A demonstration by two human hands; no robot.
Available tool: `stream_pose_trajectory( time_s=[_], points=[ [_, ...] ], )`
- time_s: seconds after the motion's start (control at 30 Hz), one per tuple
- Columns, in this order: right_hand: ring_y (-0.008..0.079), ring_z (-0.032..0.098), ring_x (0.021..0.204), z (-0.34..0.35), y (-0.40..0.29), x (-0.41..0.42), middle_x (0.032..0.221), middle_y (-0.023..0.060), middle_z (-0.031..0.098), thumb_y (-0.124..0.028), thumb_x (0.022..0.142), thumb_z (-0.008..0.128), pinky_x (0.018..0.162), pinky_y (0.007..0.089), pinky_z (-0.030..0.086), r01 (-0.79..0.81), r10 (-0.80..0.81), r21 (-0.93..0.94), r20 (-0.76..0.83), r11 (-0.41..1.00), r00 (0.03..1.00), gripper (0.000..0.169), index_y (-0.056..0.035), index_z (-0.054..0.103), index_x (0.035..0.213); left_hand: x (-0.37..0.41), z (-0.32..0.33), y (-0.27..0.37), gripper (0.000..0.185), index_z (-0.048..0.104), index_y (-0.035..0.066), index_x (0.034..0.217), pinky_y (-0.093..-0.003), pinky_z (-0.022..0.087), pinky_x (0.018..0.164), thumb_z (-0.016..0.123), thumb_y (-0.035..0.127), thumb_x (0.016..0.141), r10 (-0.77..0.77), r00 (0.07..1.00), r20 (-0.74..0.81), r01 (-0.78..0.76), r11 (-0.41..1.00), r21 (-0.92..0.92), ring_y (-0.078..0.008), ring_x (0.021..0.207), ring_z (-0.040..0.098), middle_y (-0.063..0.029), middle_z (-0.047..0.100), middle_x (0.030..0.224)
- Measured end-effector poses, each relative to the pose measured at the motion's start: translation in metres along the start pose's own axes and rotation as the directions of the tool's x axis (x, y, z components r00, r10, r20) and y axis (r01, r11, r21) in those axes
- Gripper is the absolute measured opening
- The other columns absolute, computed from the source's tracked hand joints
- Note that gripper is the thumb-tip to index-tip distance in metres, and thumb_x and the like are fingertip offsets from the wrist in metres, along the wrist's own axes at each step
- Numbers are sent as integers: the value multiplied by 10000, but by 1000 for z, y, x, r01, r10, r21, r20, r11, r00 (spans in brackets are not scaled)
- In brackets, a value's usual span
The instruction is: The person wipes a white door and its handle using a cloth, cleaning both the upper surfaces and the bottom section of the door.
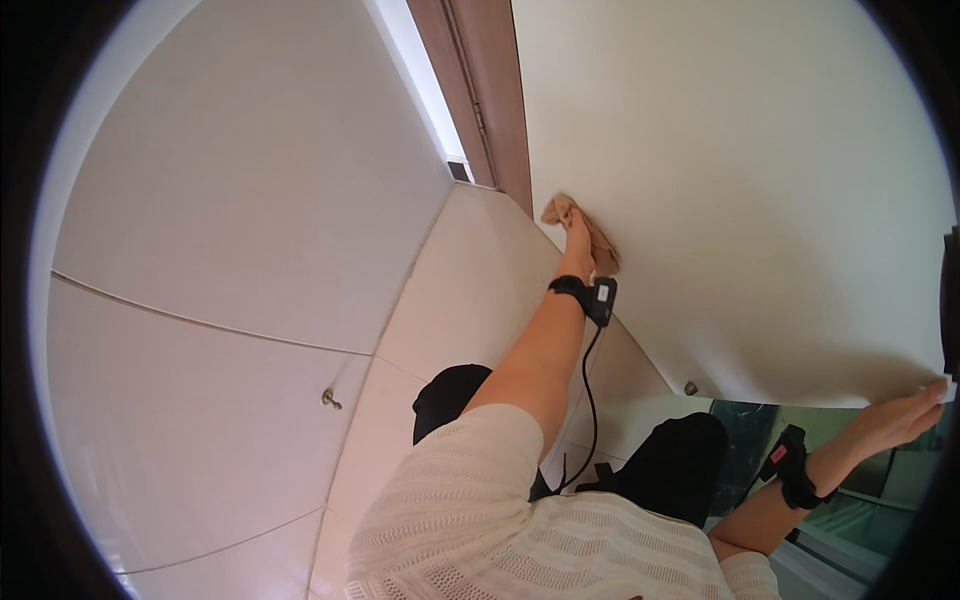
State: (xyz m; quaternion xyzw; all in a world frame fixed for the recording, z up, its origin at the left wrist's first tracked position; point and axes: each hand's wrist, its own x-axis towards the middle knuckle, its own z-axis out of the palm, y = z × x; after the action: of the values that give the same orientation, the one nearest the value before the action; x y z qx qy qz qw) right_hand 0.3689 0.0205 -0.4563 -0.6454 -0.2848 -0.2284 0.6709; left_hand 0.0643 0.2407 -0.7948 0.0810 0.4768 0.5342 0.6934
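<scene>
My left hand (577,232) is on a brown cloth (606,253) that lies against the lower, hinge-side part of a white door panel (742,187). The cloth spreads on both sides of my fingers, and my palm is hidden. Far to the right, my right hand (896,416) grips the free edge of the same door, with its thumb and fingers at the edge. A dark door handle (951,300) shows just above that hand, partly cut off by the picture's rim.
A brown door frame (491,97) with a metal hinge (480,118) borders the door. A small metal doorstop (691,388) sits by its lower edge. On the tiled wall (225,187) is another metal fitting (330,400). A black cable (592,405) hangs from my left wrist device (600,301).
</scene>
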Motion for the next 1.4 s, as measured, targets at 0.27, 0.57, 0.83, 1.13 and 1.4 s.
stream_pose_trajectory(
  time_s=[0.27,0.57,0.83,1.13,1.4],
  points=[
    [255,545,981,5,-11,-9,1152,165,549,-435,923,509,798,349,457,-14,13,59,15,998,1000,555,28,463,1226,-19,39,29,671,132,122,1478,-362,195,1119,293,524,966,264,964,-16,-263,964,39,-267,1386,179,-99,159,1519],
    [249,527,1019,2,-17,-12,1175,144,546,-459,923,510,847,350,441,-73,71,103,19,992,997,565,12,466,1231,-159,138,65,626,243,-44,1409,-483,149,1112,512,227,913,826,414,383,-864,223,452,-396,1398,70,-217,51,1526],
    [254,527,1079,0,-12,-12,1231,143,538,-455,933,499,887,352,443,-73,68,84,56,994,996,582,14,447,1275,-114,105,79,486,394,-22,1322,-394,269,1070,511,170,892,771,542,335,-825,412,386,-374,1332,268,-195,279,1461],
    [242,515,1107,6,-28,-12,1265,133,521,-446,937,495,904,335,435,-75,62,124,107,989,992,586,17,433,1291,-50,55,72,545,373,72,1369,-385,331,1019,419,414,948,495,869,-28,-494,869,34,-280,1254,385,-128,400,1376],
    [226,518,1064,6,-28,-8,1223,127,534,-414,927,538,876,332,441,-134,116,204,97,970,989,557,17,440,1267,-73,67,120,808,191,45,1448,-395,288,1064,582,443,863,304,952,31,-293,937,-188,-284,1325,299,-155,304,1445]
  ],
)
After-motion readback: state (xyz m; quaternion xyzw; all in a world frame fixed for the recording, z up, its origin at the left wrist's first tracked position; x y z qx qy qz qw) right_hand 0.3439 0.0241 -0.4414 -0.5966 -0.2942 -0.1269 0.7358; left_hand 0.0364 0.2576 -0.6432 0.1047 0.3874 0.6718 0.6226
